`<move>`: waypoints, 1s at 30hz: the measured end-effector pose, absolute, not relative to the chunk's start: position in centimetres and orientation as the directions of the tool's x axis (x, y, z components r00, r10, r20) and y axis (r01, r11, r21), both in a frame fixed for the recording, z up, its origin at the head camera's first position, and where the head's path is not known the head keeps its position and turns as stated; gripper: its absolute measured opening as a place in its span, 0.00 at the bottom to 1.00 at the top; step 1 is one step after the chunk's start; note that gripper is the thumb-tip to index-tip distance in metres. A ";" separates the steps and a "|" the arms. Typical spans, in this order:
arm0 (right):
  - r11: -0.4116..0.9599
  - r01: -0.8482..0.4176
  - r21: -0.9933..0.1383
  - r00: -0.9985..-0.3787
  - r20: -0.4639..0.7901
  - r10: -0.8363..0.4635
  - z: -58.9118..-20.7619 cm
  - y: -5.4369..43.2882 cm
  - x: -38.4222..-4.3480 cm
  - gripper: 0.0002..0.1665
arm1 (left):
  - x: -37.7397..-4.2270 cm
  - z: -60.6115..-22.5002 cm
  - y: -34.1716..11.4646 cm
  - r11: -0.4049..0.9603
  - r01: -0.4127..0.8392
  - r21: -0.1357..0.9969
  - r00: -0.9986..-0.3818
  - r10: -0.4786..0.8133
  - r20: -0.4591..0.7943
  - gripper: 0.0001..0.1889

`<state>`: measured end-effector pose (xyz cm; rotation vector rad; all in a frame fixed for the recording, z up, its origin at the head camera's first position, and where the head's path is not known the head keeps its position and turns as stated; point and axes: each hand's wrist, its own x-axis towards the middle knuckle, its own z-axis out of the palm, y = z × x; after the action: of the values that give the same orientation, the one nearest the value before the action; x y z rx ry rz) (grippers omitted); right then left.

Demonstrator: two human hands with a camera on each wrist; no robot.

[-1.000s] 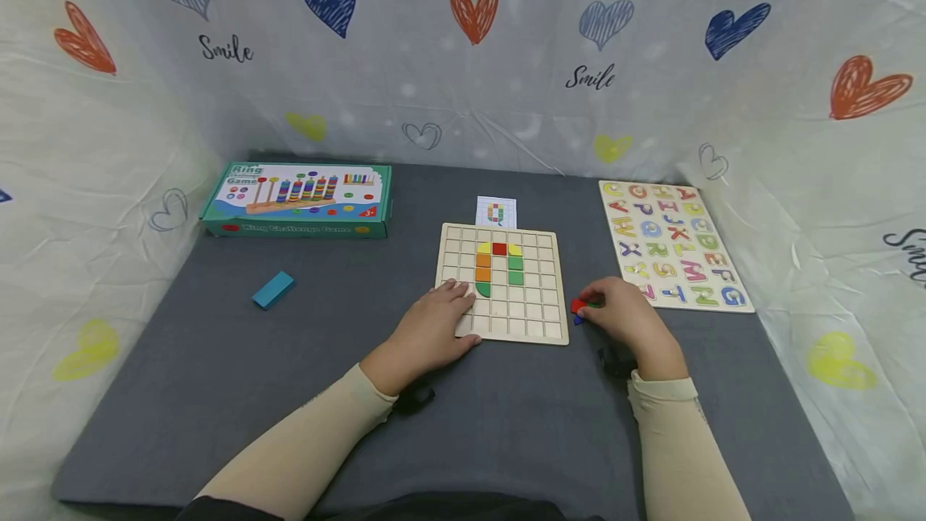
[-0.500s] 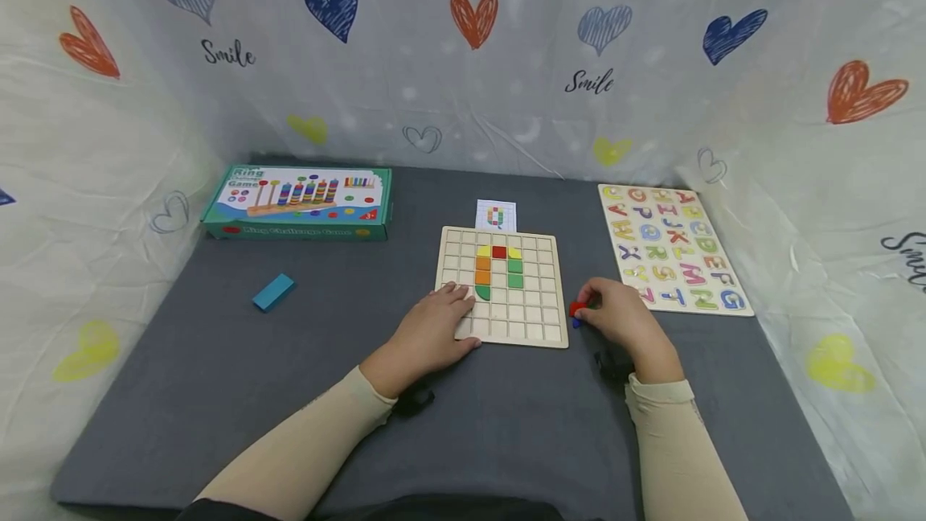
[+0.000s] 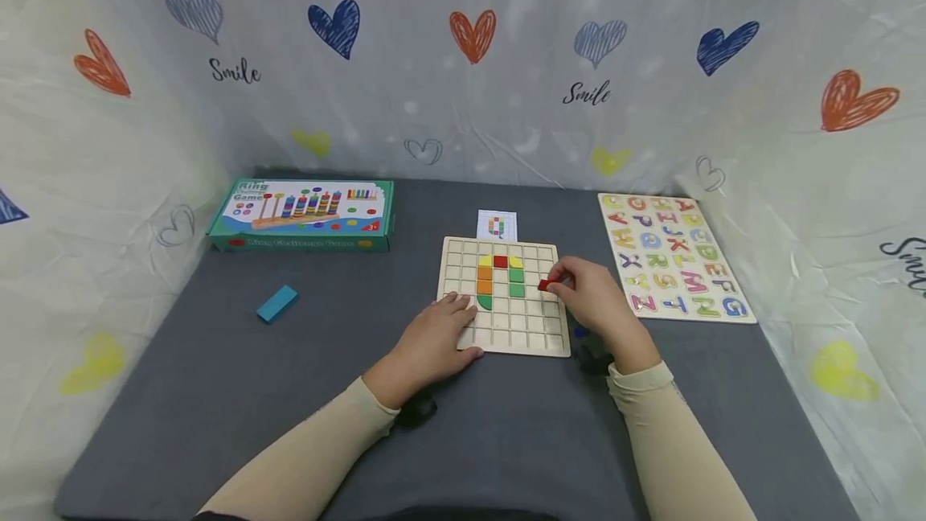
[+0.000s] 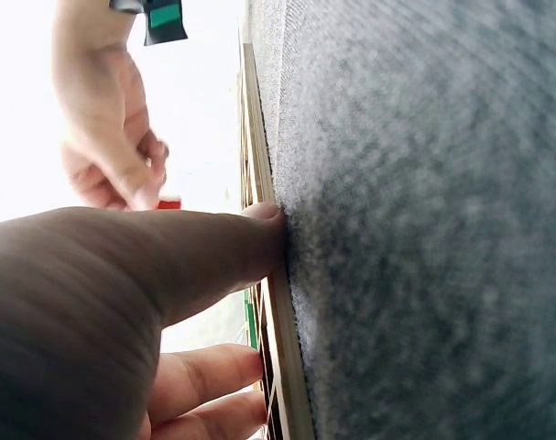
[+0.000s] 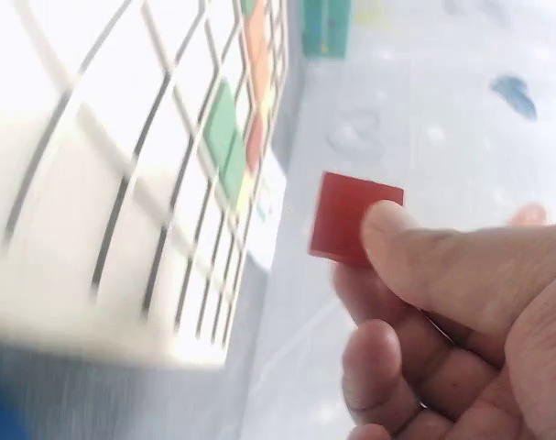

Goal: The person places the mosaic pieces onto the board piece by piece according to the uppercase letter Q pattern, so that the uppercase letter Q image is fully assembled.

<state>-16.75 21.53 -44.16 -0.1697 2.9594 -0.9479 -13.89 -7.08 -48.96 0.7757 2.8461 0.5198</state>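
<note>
My right hand [image 3: 589,294] pinches a red square tile [image 5: 343,216] between thumb and fingertips, over the right part of the wooden grid board [image 3: 531,340]. My left hand [image 3: 432,338] rests on the board's lower left, fingers lying over its surface and the thumb [image 4: 250,240] against its near edge. In the grid are a red tile [image 3: 500,262], yellow corner pieces [image 3: 516,262], orange squares [image 3: 485,273], green squares [image 3: 517,289] and a rounded green piece [image 3: 485,302]. A blue piece [image 3: 581,331] lies on the table right of the board, partly hidden by the right wrist.
A small pattern card [image 3: 497,225] lies just behind the board. At the right stands an alphabet board [image 3: 676,264]; a green ring game box [image 3: 300,215] sits at the back left. A blue block [image 3: 277,304] lies on the grey table [image 3: 181,392] at left.
My right hand has lifted the red tile from beside the board and carried it left and up over the grid. The left hand stays on the board. The head view has tilted slightly up.
</note>
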 end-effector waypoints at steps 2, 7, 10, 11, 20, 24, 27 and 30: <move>0.806 -0.116 -0.580 -0.991 0.018 -0.130 -44.2 20.3 -17.3 0.03 | -13.9 -49.0 -7.1 0.805 0.463 0.370 -0.855 0.515 -0.051 0.39; 0.803 -0.161 -0.574 -0.984 0.030 -0.176 -44.9 17.6 -18.6 0.03 | -13.8 -48.9 -7.1 0.804 0.462 0.373 -0.856 0.515 -0.049 0.39; 0.808 -0.183 -0.560 -0.979 0.031 -0.201 -45.4 16.3 -19.1 0.02 | -13.8 -48.9 -7.1 0.805 0.466 0.366 -0.857 0.514 -0.041 0.39; 0.812 -0.191 -0.551 -0.977 0.032 -0.209 -45.5 16.0 -19.2 0.02 | -13.8 -48.9 -7.1 0.806 0.468 0.363 -0.857 0.515 -0.038 0.39; 0.832 -0.207 -0.515 -0.974 0.028 -0.225 -46.8 14.7 -19.4 0.04 | -13.8 -48.8 -7.0 0.811 0.463 0.357 -0.862 0.505 -0.030 0.39; 0.828 -0.200 -0.524 -0.974 0.018 -0.224 -46.9 14.9 -19.3 0.04 | -13.9 -48.8 -7.1 0.812 0.461 0.357 -0.862 0.506 -0.036 0.39; 0.819 -0.192 -0.541 -0.973 -0.005 -0.232 -46.6 15.1 -19.2 0.03 | -13.9 -48.8 -7.1 0.809 0.462 0.363 -0.861 0.508 -0.037 0.39; 0.814 -0.183 -0.551 -0.968 -0.046 -0.248 -46.3 15.3 -19.0 0.02 | -14.0 -48.8 -7.1 0.810 0.463 0.360 -0.859 0.509 -0.042 0.39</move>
<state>-19.00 15.26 -46.28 -0.3434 2.8816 -0.8573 -13.97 -7.06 -48.76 0.7715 2.8580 0.5166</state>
